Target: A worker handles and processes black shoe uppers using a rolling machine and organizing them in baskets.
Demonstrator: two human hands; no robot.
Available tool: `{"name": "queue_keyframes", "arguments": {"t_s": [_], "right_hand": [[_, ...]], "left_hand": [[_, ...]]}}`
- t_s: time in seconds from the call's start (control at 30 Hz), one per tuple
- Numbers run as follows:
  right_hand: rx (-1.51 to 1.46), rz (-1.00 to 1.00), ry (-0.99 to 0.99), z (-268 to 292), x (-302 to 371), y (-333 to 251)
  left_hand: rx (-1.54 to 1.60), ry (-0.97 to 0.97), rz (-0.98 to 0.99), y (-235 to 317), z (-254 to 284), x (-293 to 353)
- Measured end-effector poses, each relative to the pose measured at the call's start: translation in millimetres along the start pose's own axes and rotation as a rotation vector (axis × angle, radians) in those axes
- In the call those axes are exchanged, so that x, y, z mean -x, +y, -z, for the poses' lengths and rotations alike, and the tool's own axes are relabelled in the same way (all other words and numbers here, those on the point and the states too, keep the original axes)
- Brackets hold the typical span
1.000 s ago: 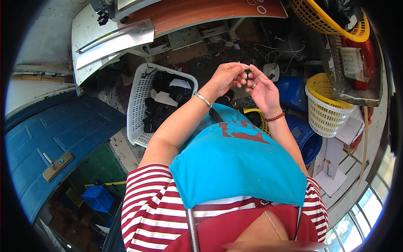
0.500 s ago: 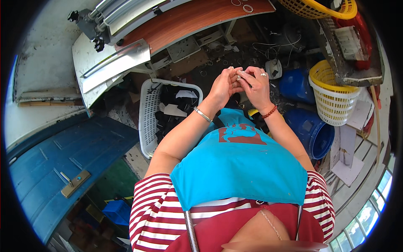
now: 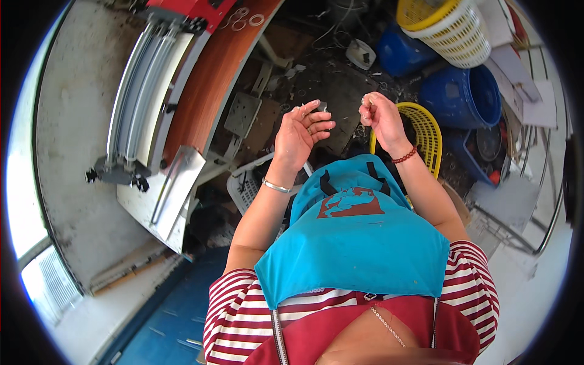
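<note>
My left hand [image 3: 302, 131] is raised in front of the blue apron [image 3: 353, 249], palm turned inward. Its fingers are apart, and no held object shows between them. Across a gap, my right hand [image 3: 384, 121] has its fingers curled together in a pinch. Whatever may be in that pinch is too small to make out. Pale specks show at the fingertips of both hands. Beneath my right wrist stands a yellow basket [image 3: 439, 141], partly hidden by my forearm and the apron.
A roller machine [image 3: 131, 103] stands on a table with a reddish-brown top [image 3: 210, 85] at left. Several pale rings [image 3: 256, 20] lie there. A white basket [image 3: 243, 188] sits below. Blue barrels [image 3: 453, 97] and a yellow-and-white basket [image 3: 456, 36] are at right; scraps litter the floor.
My hands, touching each other before, have moved apart. The view has turned, so the roller machine shows more fully and the yellow basket has come into sight; the white basket is now mostly covered.
</note>
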State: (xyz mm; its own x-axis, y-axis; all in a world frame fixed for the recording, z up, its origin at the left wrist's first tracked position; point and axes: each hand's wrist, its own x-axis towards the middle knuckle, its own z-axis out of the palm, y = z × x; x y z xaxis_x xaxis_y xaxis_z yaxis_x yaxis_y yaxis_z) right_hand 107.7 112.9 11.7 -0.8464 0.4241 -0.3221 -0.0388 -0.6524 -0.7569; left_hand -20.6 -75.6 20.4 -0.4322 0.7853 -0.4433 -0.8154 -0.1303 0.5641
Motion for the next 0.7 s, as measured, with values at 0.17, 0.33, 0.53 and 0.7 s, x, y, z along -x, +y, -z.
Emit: {"name": "queue_keyframes", "arguments": {"t_s": [0.17, 0.33, 0.53, 0.7], "right_hand": [[0.446, 0.048, 0.033, 3, 46, -10], [0.706, 0.443, 0.137, 32, 88, -20], [0.572, 0.673, 0.414, 103, 162, -38], [-0.121, 0.313, 0.658, 162, 239, -32]], "left_hand": [[-0.291, -0.132, -0.061, -21, -59, -1], [-0.757, -0.31, -0.173, -54, -108, -5], [-1.015, -0.501, -0.22, -125, -190, -5], [-1.056, -0.701, -0.106, -188, -228, -8]]}}
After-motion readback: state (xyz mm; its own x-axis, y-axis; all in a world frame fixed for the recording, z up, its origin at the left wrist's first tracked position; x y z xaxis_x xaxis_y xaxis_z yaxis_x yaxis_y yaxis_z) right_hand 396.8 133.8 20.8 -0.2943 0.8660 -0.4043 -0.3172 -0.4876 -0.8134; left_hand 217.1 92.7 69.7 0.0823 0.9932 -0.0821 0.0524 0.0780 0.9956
